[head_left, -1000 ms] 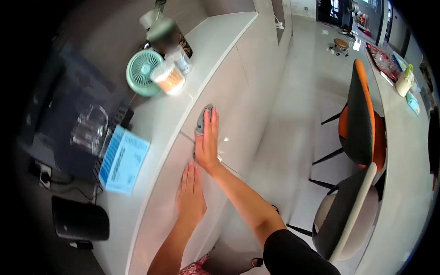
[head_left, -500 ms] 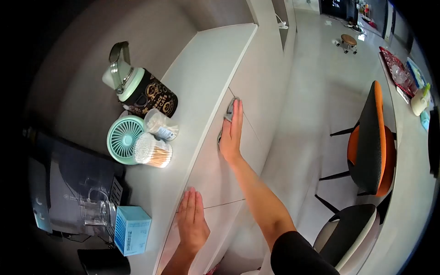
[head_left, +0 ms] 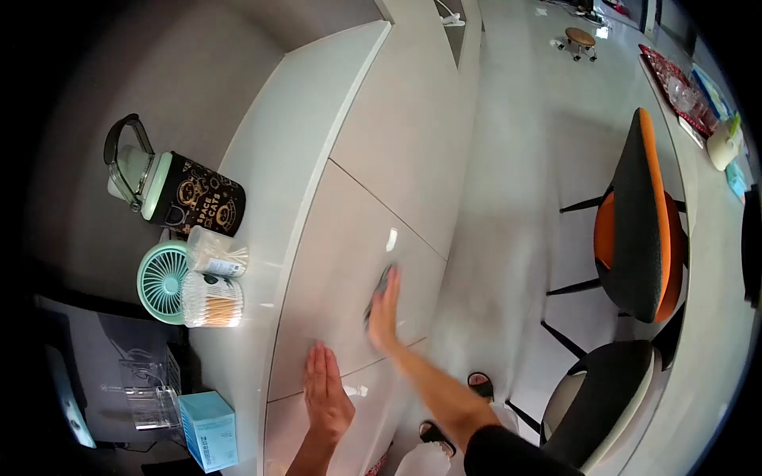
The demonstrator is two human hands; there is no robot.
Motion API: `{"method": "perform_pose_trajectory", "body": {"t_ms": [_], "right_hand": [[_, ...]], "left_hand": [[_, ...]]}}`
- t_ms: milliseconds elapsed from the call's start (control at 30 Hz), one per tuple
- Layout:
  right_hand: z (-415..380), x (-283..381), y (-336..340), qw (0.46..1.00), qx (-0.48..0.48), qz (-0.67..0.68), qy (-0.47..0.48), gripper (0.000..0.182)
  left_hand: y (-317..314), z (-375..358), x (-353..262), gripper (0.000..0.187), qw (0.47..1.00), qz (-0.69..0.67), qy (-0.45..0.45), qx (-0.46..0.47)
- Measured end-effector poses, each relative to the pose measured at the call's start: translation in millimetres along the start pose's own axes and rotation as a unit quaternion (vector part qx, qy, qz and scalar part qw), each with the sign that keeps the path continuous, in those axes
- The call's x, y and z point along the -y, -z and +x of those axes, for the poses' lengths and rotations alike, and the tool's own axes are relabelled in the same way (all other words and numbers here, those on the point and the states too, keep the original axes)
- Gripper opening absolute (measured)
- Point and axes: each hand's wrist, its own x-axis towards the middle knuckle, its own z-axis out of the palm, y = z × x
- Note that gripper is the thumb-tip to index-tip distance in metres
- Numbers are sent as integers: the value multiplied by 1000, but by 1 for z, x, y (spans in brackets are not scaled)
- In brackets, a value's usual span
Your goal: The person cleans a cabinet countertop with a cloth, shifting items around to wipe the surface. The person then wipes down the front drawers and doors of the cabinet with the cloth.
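Observation:
My right hand [head_left: 384, 313] presses a grey cloth [head_left: 376, 297] flat against the pale cabinet door [head_left: 333, 262]; its outline is slightly blurred. Lower and to the left, my left hand [head_left: 327, 397] rests on the cabinet front with its fingers extended, near the seam between two panels, and holds nothing. On the counter [head_left: 270, 151] beside the door stand a black patterned bottle [head_left: 202, 194] with a mint lid, a mint fan [head_left: 165, 282] and two tubs of cotton swabs [head_left: 213, 301].
A blue box [head_left: 208, 430] and a clear glass jug [head_left: 151, 406] are at the lower left. On the right are an orange and black chair [head_left: 635, 222], a second chair [head_left: 603, 397] and a long table [head_left: 706, 317]. A round stool [head_left: 580, 37] stands farther off.
My right hand and the cloth have moved down the cabinet door, closer to my left hand. The view has shifted, and sandalled feet now show at the bottom.

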Motion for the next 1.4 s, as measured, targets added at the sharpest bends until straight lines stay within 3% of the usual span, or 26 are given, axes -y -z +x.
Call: {"method": "perform_pose_trajectory", "body": {"t_ms": [33,133,233,333,433,500,600,667,767,867,967,1000,1100,1200,1233,1367,1400], "right_hand": [[-34,0,-7,1000,22,12,-14,69],[-69,44,-5,985,85,-27,145,69],[21,30,7,976,101,-90,171,68],[54,-5,14,998,1,-19,59,71],[-32,-42,12,996,27,-71,36,74],[-91,-60,13,991,69,-42,107,76],[-38,-40,20,976,91,-82,178,75],[43,-45,33,967,76,-85,227,71],[100,-128,45,992,-13,-17,124,67],[45,-177,56,996,13,-34,80,63],[27,-157,60,978,73,-48,189,65],[48,-137,62,964,83,-54,247,66],[115,-164,74,947,81,-98,296,67],[128,-341,90,989,-22,-58,131,61],[100,-363,100,991,-16,-74,112,60],[44,-347,91,992,-12,-87,86,60],[37,-320,90,988,6,-72,137,60]], "left_hand": [[-3,-2,1,59,1000,-4,-2,4],[-12,-14,8,60,1000,-9,-10,16],[-27,-21,14,60,999,-17,-3,38],[-49,-22,7,60,996,-35,26,72],[-76,-22,9,60,997,-49,9,55],[-99,-19,13,61,998,-51,-3,36],[-114,-21,13,60,998,-63,-6,-15],[-129,-16,12,63,998,-50,-14,20],[-160,-3,-1,66,996,-32,0,82],[-190,-5,-1,67,995,9,26,97],[-223,-13,8,66,996,29,14,82],[-236,-20,12,65,996,33,8,78],[-275,-32,15,61,995,61,54,64],[-317,-43,22,56,989,139,33,-42],[-327,-47,25,54,986,155,33,-60],[-344,-57,34,50,977,179,15,-114],[-344,-56,35,50,977,178,4,-122]]}}
